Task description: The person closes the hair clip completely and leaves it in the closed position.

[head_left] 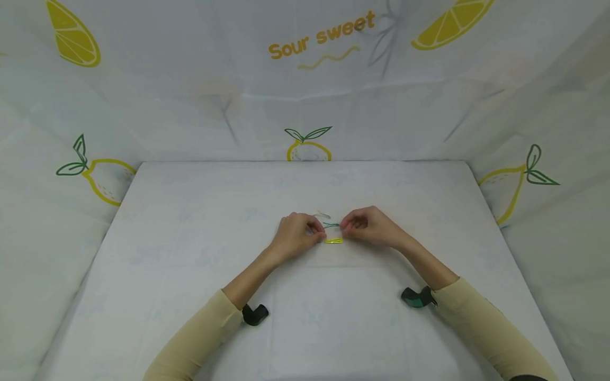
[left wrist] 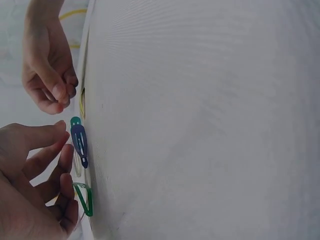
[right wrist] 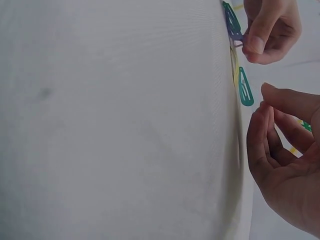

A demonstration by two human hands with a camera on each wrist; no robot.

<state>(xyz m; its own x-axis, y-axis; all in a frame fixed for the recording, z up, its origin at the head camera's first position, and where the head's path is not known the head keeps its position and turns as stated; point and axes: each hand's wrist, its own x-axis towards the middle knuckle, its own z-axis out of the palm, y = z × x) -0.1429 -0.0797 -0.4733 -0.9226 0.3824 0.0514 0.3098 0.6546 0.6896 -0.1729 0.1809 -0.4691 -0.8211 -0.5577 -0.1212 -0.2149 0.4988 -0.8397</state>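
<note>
Small snap hair clips lie between and about the two hands. My left hand (head_left: 296, 235) has its fingers bent, tips close to a purple clip (left wrist: 79, 142); whether they grip it is unclear. The wide end of that clip reaches the left fingertips in the right wrist view. A teal clip (right wrist: 245, 87) sits by the fingertips of my right hand (head_left: 369, 226). Thumb and forefinger of that hand come together, and I cannot make out anything between them. A yellow clip (head_left: 333, 241) lies nearer to me. Another green clip (left wrist: 86, 200) shows behind the left fingers.
A pale grey clip (head_left: 322, 215) lies farther back, partly behind the left hand. The table (head_left: 305, 317) has a white cover. White cloth (head_left: 190, 116) with lemon prints stands round its back and sides. Dark wrist cameras (head_left: 256, 315) ride low under both forearms.
</note>
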